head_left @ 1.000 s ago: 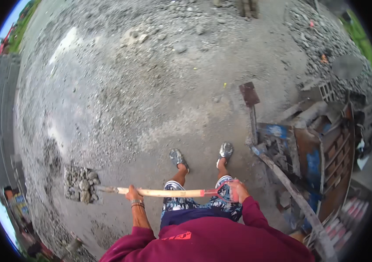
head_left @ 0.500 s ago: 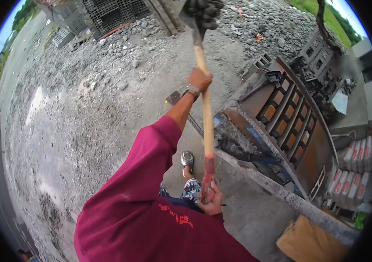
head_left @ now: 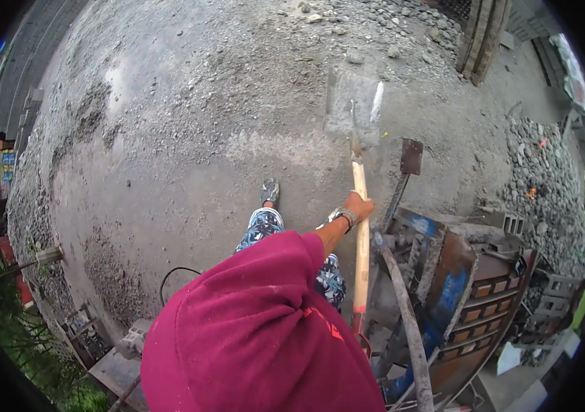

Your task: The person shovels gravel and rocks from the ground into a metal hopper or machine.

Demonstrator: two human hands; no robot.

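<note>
My left hand (head_left: 358,205), with a watch at its wrist, is wrapped round the wooden shaft of a shovel (head_left: 362,257). The shaft runs away from me to a broad grey blade (head_left: 352,103), which is slightly blurred and carries no visible load. Its red handle end (head_left: 359,321) comes close to my maroon sleeve (head_left: 258,316). My right hand is hidden from sight.
To the right stands a rusty, blue-painted block-mould machine (head_left: 457,281) with a long metal bar (head_left: 408,319) beside the shovel. A rusty plate on an arm (head_left: 412,156) juts out near the shaft. Gravel (head_left: 546,199) lies at the far right; grit covers the ground (head_left: 189,137).
The dark heap on the shovel blade is gone. My view has turned left and the shovel now points over bare ground. My right hand has gone out of sight.
</note>
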